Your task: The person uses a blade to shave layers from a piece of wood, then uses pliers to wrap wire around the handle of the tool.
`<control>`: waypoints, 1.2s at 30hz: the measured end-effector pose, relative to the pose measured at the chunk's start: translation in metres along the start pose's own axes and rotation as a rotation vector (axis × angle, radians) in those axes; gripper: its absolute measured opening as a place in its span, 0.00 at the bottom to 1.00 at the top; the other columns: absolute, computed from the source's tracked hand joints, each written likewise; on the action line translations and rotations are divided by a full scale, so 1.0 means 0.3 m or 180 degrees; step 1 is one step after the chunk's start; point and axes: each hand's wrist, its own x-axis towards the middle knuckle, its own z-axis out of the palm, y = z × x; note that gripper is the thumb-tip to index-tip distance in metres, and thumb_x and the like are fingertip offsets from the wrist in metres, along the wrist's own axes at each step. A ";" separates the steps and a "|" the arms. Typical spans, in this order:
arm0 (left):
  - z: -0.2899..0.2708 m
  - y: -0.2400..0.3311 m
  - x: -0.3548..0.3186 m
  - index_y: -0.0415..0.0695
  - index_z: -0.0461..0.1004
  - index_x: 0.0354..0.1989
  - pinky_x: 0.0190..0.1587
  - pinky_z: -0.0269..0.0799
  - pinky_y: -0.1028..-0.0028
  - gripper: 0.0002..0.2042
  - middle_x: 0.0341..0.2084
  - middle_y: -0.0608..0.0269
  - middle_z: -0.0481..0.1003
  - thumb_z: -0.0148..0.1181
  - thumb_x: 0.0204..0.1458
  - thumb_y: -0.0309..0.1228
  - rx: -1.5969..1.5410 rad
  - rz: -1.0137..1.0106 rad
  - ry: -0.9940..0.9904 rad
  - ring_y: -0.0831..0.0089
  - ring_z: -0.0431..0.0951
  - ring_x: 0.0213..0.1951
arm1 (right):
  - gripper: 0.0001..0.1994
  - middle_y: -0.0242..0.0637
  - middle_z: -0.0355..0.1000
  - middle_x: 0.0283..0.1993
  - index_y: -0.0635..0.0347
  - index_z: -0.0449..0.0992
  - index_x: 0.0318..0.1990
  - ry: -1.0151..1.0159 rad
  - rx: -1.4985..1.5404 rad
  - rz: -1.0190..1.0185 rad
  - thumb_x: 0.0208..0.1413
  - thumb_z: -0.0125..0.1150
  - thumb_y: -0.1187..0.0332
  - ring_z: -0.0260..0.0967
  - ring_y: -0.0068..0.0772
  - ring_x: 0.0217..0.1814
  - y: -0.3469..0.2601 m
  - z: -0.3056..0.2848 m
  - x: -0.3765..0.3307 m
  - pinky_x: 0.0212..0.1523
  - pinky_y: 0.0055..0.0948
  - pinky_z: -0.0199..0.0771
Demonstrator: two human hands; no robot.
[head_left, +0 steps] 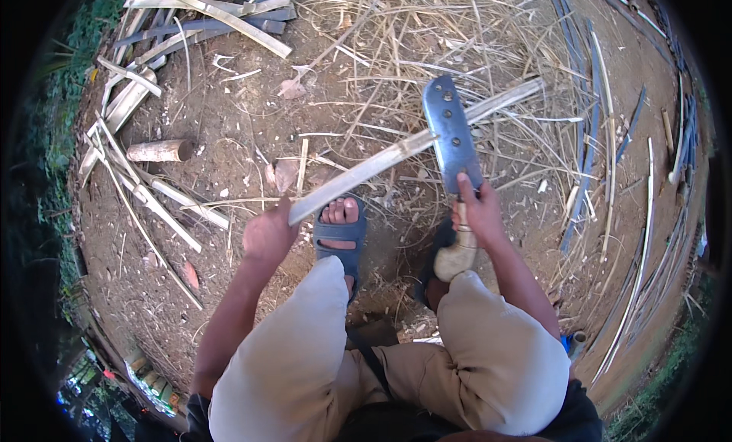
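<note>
My left hand (267,234) is closed round the near end of a long, pale split bamboo strip (362,173), which slants up to the far right. My right hand (478,213) grips a broad-bladed machete (447,118) by its curved, light wooden handle (457,257). Several round holes or studs mark the steel blade, which points away from me. Across the middle of the strip lies the blade, covering a part of it; whether its edge has bitten into the bamboo I cannot tell.
Thin shavings (404,30) litter the dirt ahead. Split bamboo pieces (221,15) pile up at the far left, near a short round log (160,151). Long dark strips (591,137) lie at the right. My sandalled foot (341,228) is close beneath the strip.
</note>
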 end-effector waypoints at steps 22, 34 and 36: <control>-0.029 0.009 0.022 0.40 0.69 0.38 0.30 0.78 0.53 0.11 0.20 0.46 0.77 0.61 0.55 0.34 0.0085 -0.0402 -0.0402 0.47 0.81 0.26 | 0.19 0.33 0.67 0.20 0.65 0.67 0.44 -0.0089 0.0090 -0.0124 0.65 0.56 0.54 0.65 0.24 0.14 -0.020 0.073 0.014 0.14 0.27 0.66; 0.001 -0.009 0.010 0.40 0.69 0.40 0.28 0.78 0.54 0.11 0.20 0.43 0.77 0.58 0.55 0.34 0.0198 -0.0290 -0.0356 0.47 0.81 0.26 | 0.17 0.33 0.68 0.19 0.63 0.68 0.40 0.0166 0.0303 0.0064 0.66 0.55 0.55 0.66 0.25 0.14 -0.032 0.102 0.006 0.16 0.28 0.69; 0.018 -0.035 -0.001 0.40 0.69 0.40 0.28 0.78 0.54 0.11 0.20 0.43 0.77 0.58 0.56 0.34 0.0057 -0.0321 -0.0378 0.47 0.81 0.26 | 0.17 0.33 0.68 0.19 0.63 0.68 0.41 -0.0266 -0.0340 -0.0181 0.66 0.55 0.55 0.66 0.25 0.14 0.033 0.152 -0.027 0.16 0.28 0.70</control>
